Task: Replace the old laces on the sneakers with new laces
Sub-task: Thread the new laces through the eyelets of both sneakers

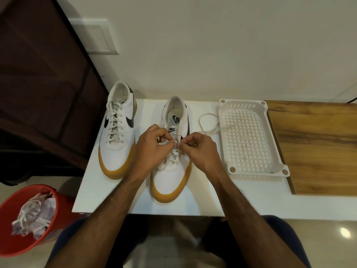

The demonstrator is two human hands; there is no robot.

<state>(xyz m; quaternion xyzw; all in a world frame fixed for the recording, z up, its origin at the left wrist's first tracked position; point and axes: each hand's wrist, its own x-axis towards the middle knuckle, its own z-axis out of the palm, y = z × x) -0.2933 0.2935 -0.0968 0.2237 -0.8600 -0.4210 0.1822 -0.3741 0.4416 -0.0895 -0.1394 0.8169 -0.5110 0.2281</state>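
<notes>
Two white sneakers with gum soles stand on the white table point(202, 200). The left sneaker point(117, 132) is fully laced. The right sneaker point(171, 171) is laced over its lower eyelets only. Over its tongue, my left hand point(149, 146) pinches the white lace near an eyelet, and my right hand point(199, 149) pinches the same lace just beside it. The loose end of the lace point(207, 122) loops off to the right onto the tray's edge.
A white perforated plastic tray point(249, 136) lies right of the sneakers, partly on a wooden board point(316, 144). A red bucket point(29, 215) on the floor at lower left holds white laces and crumpled paper. A dark cabinet stands at the left.
</notes>
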